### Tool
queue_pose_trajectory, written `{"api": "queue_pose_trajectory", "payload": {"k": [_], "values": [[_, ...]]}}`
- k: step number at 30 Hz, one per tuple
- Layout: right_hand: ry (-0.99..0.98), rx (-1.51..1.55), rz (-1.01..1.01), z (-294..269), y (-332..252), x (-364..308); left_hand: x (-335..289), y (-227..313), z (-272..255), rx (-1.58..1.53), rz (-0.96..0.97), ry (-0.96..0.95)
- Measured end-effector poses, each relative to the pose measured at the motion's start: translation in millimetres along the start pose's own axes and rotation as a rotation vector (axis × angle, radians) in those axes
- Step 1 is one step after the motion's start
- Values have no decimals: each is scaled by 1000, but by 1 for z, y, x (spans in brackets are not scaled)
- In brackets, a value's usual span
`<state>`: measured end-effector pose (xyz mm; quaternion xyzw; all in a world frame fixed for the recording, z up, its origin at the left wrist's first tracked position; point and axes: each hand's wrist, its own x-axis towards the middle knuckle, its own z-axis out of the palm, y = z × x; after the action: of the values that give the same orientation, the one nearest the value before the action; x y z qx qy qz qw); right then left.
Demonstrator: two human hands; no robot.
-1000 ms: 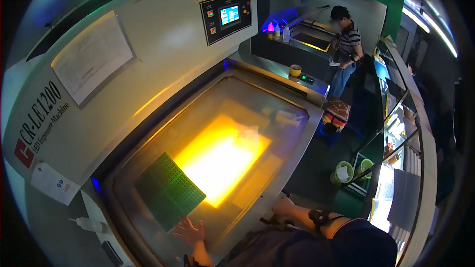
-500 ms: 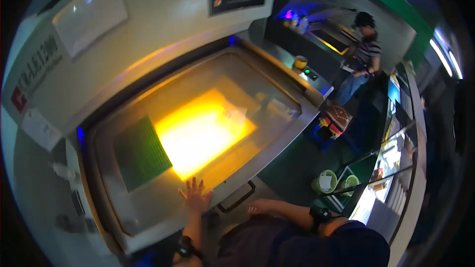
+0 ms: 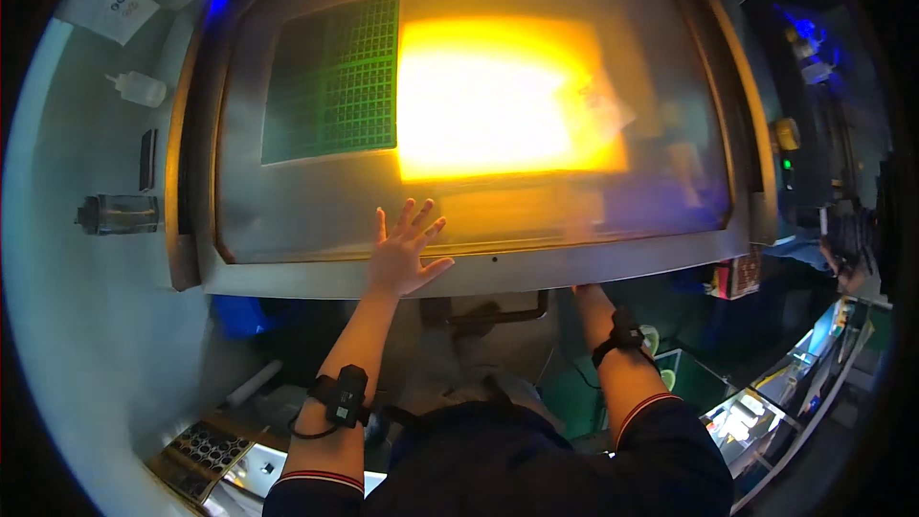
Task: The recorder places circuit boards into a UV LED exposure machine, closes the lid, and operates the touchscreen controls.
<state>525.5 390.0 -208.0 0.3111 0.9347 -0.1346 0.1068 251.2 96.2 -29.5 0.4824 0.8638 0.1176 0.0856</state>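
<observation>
A broad, glossy machine bed [image 3: 316, 220] with a raised metal-coloured frame lies in front of me. On its left part is a green panel [image 3: 354, 77] with a fine grid. Beside the panel, a yellow-white rectangle [image 3: 488, 101] glows so brightly that its detail is washed out. My left hand [image 3: 404, 258] is open, fingers spread, over the bed's front rim, below the glowing area; whether it touches the surface cannot be told. At the front edge, right of centre, is my right hand [image 3: 582, 289], its fingers hidden at the rim.
A dark handle [image 3: 498, 316] sits below the bed's front edge. On the left ledge are a white squeeze bottle [image 3: 139, 88] and a clear dark-ended container [image 3: 117, 214]. A yellow cup-like object [image 3: 787, 134] stands at right, with another person [image 3: 847, 244] beyond.
My view has swung left and squared up to the bed. My left hand stays spread near the front rim; my right hand has moved forward from my body to the bed's edge.
</observation>
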Motion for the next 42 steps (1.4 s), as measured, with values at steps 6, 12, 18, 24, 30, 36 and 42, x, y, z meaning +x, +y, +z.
{"api": "queue_pose_trajectory", "payload": {"k": [6,12,18,24,30,36,42], "values": [[189,28,-132,50,6,-21,2,-1,6,15,32,1],[262,106,-96,41,-7,-45,7,3,3,26,48,-5],[-91,348,59,-86,-3,-125,3,7,2,34,29,-4],[-222,263,119,-127,7,-231,-8,14,11,-4,-104,-99],[-364,-49,-298,-204,-32,-231,-81,98,-46,-17,335,-573],[-37,-80,-635,-278,-117,-147,-134,63,-150,-293,-64,-734],[119,53,-878,-244,-252,-33,-139,-108,-108,24,-169,-71]]}}
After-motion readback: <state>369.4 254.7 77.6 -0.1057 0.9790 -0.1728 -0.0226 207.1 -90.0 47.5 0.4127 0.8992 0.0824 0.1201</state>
